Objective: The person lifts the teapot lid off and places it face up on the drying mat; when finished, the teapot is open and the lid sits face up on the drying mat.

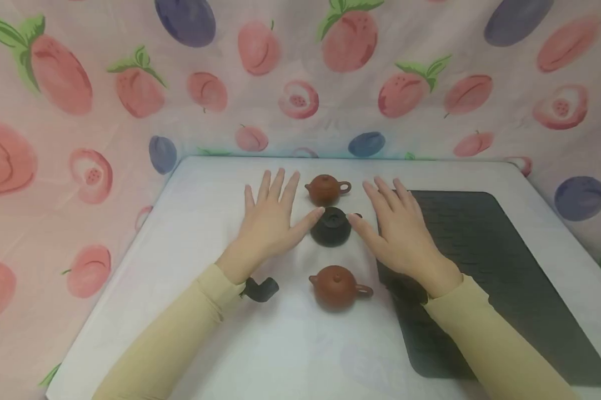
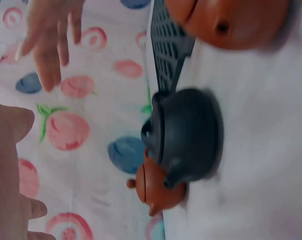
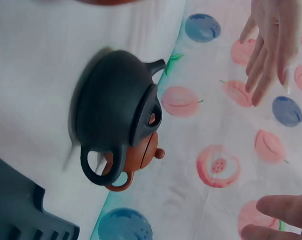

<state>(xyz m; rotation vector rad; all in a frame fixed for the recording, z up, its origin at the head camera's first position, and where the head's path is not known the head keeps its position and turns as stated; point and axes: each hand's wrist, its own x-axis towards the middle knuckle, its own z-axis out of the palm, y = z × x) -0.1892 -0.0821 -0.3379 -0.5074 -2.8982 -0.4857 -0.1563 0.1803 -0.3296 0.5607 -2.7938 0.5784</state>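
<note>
Three teapots stand in a line on the white table. The far one [image 1: 324,190] is reddish-brown clay, the middle one is a black teapot [image 1: 331,229], and a second reddish-brown teapot [image 1: 336,289] is nearest. My left hand [image 1: 268,222] hovers left of the black teapot, palm down with fingers spread. On its other side my right hand [image 1: 397,230] is held the same way. Both thumbs point inward over the black teapot's edges in the head view. From the side, the wrist views show the black teapot [image 3: 113,100] with its lid on, and neither hand holds anything.
A dark slatted tray [image 1: 480,278] lies along the table's right side, partly under the right forearm. A small black curved piece [image 1: 261,290] shows beside the left wrist. Fruit-printed cloth [image 1: 300,66] hangs behind and beside the table [image 1: 280,355].
</note>
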